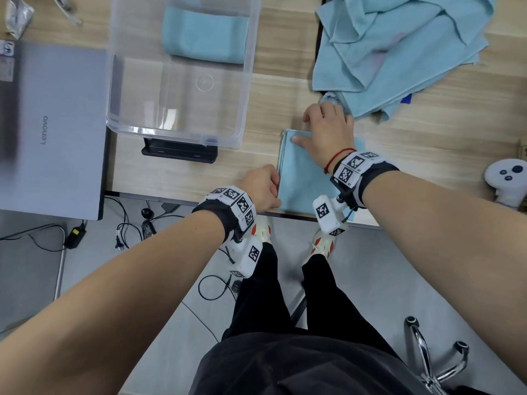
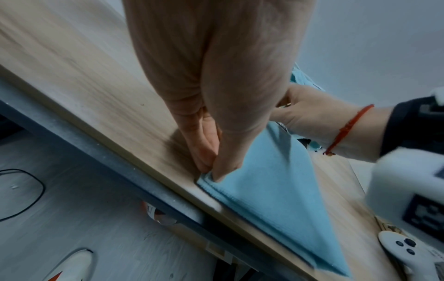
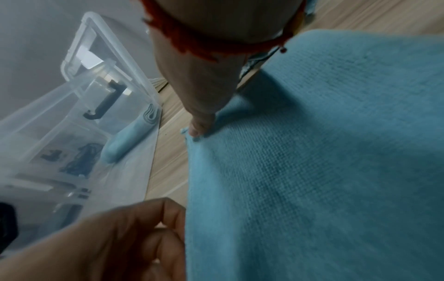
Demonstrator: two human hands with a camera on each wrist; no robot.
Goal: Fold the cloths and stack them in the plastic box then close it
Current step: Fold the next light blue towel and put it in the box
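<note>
A light blue cloth [image 1: 302, 178] lies folded on the wooden table at its near edge. My left hand [image 1: 263, 186] pinches the cloth's near left corner [image 2: 271, 190] between thumb and fingers [image 2: 204, 163]. My right hand [image 1: 325, 129] grips the far end, with the thumb [image 3: 199, 127] on top at the far left corner and the fingers curled past the far edge. The clear plastic box [image 1: 248, 81] stands open to the left with one folded blue cloth [image 1: 205, 35] at its far end. A pile of unfolded blue cloths [image 1: 399, 52] lies at the back right.
A closed grey laptop [image 1: 51, 124] sits left of the box, and a black device [image 1: 179, 152] lies in front of it. A white controller [image 1: 507, 178] rests at the right table edge. Cables and a chair base [image 1: 436, 357] are on the floor.
</note>
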